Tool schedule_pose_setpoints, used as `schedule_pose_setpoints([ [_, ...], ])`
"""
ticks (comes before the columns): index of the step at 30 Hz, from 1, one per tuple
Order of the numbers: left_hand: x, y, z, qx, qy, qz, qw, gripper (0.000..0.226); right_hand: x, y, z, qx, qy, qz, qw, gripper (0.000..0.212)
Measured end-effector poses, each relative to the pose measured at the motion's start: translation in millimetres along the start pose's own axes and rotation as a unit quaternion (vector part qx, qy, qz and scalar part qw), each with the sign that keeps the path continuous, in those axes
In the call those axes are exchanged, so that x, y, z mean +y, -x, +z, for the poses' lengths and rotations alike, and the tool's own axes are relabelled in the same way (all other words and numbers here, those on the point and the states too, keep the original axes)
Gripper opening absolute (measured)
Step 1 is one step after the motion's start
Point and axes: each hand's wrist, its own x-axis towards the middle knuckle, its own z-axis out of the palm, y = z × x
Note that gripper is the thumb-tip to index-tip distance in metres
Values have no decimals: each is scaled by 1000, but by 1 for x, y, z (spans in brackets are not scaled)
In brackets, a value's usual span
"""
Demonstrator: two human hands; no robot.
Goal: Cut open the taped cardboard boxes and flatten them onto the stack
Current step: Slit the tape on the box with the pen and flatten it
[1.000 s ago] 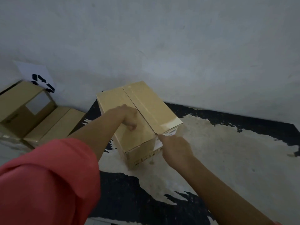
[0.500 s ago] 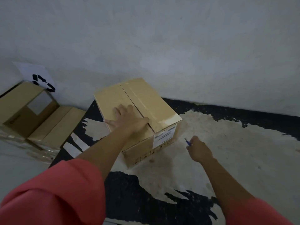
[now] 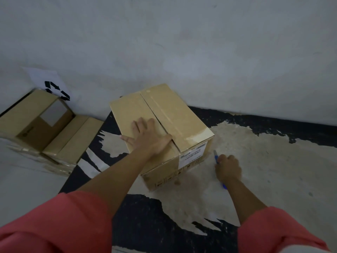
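Cardboard box (image 3: 175,115), on floor by wall, top seam apparently slit, flattened stack (image 3: 45,128) well left: left hand (image 3: 149,139) presses flat on lid, right hand (image 3: 228,169) grips blue cutter (image 3: 216,157) beside box; blade best kept clear of bracing fingers.

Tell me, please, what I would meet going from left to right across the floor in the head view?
stack → box → right hand, which holds the cutter
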Motion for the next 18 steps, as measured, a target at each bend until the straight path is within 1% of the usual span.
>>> schedule_pose_setpoints([
  [1, 0, 0, -1, -2, 2, 0, 1000, 83, -3, -4, -7, 41, -59, 30, 997, 24],
  [2, 0, 0, -1, -3, 4, 1, 1000, 83, -9, -8, -17, 91, -143, 67, 983, 23],
  [3, 0, 0, -2, -3, 7, 2, 1000, 84, -17, -13, -32, 144, -228, 98, 958, 23],
  [4, -1, 0, -2, -2, 11, 3, 1000, 84, -28, -17, -48, 189, -294, 111, 931, 21],
  [5, -2, 0, -2, -1, 15, 4, 1000, 84, -42, -19, -65, 220, -331, 98, 912, 19],
  [6, -3, 0, -2, 0, 18, 6, 1000, 85, -57, -20, -81, 235, -352, 60, 904, 16],
  [7, -4, 0, -1, 0, 18, 8, 1000, 88, -74, -18, -95, 236, -361, 2, 902, 13],
  [8, -4, 0, -1, 1, 15, 9, 1000, 92, -91, -15, -105, 219, -357, -64, 906, 10],
  [9, -4, -1, -1, 1, 13, 8, 1000, 94, -109, -10, -112, 182, -336, -124, 916, 8],
  [10, -3, -2, -1, 2, 13, 6, 1000, 94, -125, -4, -115, 132, -292, -173, 931, 12],
  [11, -2, -2, -2, 4, 17, 3, 1000, 92, -137, 1, -115, 82, -225, -208, 948, 24],
  [12, -1, -3, -2, 7, 21, 0, 1000, 86, -147, 7, -114, 37, -145, -230, 962, 42],
  [13, -1, -2, -2, 8, 25, -3, 1000, 82, -155, 10, -111, 9, -73, -241, 968, 60],
  [14, 0, -2, -3, 6, 28, -6, 1000, 81, -160, 12, -109, -6, -26, -247, 969, 75],
  [15, 0, -2, -4, 2, 29, -9, 1000, 83, -163, 13, -107, -13, -4, -245, 969, 84],
  [16, 1, -3, -4, -4, 33, -12, 999, 86, -165, 12, -107, -16, 0, -239, 971, 87],
  [18, 3, -4, -7, -14, 45, -22, 999, 89, -166, 7, -110, -32, 14, -230, 973, 88],
])
